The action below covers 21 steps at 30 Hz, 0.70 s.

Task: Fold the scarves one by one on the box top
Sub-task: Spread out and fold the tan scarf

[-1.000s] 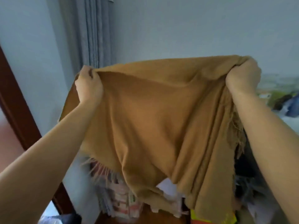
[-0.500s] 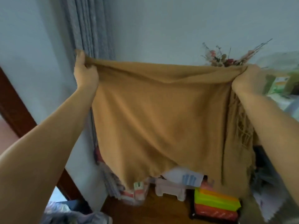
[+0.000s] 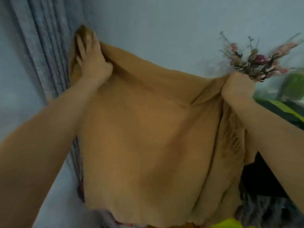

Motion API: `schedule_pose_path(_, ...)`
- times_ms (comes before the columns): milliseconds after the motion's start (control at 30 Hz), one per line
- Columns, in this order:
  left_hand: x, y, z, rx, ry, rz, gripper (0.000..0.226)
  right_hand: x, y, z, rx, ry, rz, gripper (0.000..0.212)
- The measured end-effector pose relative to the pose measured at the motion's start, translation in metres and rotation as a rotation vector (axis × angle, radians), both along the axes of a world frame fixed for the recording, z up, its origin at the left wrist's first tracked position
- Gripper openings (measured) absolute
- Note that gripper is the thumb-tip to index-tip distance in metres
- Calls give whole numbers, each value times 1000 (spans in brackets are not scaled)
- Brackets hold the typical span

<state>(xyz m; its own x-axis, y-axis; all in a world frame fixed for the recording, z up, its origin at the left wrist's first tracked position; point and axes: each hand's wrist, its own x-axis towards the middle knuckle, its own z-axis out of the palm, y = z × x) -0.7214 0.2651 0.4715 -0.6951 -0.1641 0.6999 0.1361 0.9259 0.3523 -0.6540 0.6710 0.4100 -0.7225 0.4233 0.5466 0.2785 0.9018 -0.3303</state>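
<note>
A mustard-brown scarf (image 3: 148, 137) hangs spread out in the air in front of me, filling the middle of the view. My left hand (image 3: 92, 61) grips its upper left corner, held high near the curtain. Lower, at the right, my right hand (image 3: 238, 88) grips the upper right corner, where the cloth bunches into folds and a fringed end hangs down. The scarf's top edge slopes down from left to right. The box top is hidden behind the scarf.
A grey curtain (image 3: 42, 55) hangs at the left against a pale blue wall (image 3: 164, 22). Dried flowers (image 3: 256, 61) stand behind my right hand. Dark and yellow-green things (image 3: 283, 111) lie at the right, and a yellow item (image 3: 228, 223) shows below the scarf.
My left hand has risen with its corner, so the top edge now slopes. The view has come closer, and the scarf hides the coloured boxes and floor seen before.
</note>
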Motion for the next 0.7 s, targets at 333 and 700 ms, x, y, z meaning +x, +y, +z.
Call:
schedule_pose_path(333, -181, -19, -302, -107, -705, -69, 86, -119, -23, -194, -24, -472, 24, 17)
schedule_pose_path(700, -271, -4, -215, 131, -159, -112, 90, -210, 7, -145, -236, -180, -259, 33)
